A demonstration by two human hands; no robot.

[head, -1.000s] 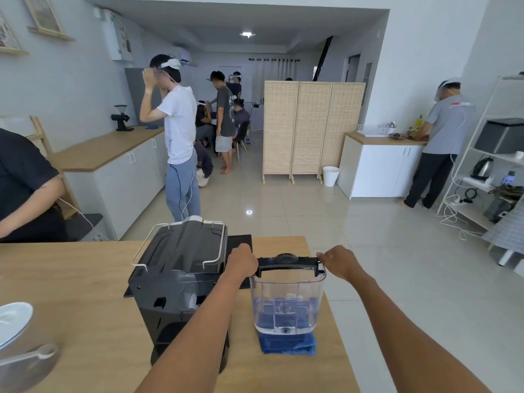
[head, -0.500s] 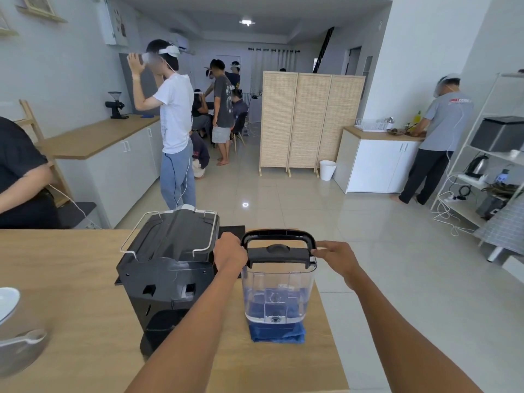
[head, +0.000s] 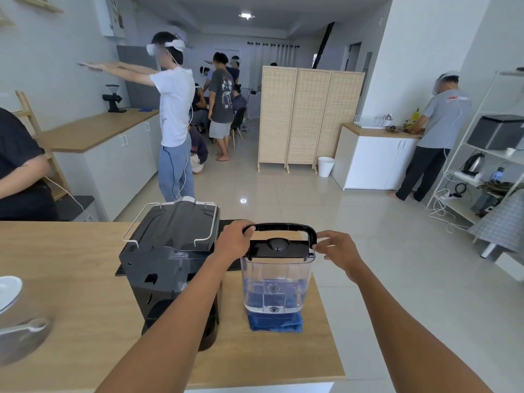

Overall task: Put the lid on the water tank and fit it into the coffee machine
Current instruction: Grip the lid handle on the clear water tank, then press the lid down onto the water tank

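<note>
A clear plastic water tank (head: 276, 282) stands on a folded blue cloth (head: 275, 322) near the table's right edge. Its black lid (head: 278, 248) sits on top, and the black carry handle (head: 283, 227) is raised upright over it. My left hand (head: 234, 241) grips the handle's left end. My right hand (head: 337, 251) is just off the handle's right end, fingers spread, touching at most with the fingertips. The black coffee machine (head: 170, 265) stands directly left of the tank, its top fitted with a wire rail.
The wooden table (head: 71, 293) ends just right of the tank. A white saucer (head: 8, 290) and a glass bowl with a spoon (head: 22, 336) sit at the left edge. Several people stand in the room beyond; one is close behind the table's left corner.
The handle has swung from lying flat on the lid to standing upright. My right hand has loosened and drawn slightly away from it; the left hand keeps its hold.
</note>
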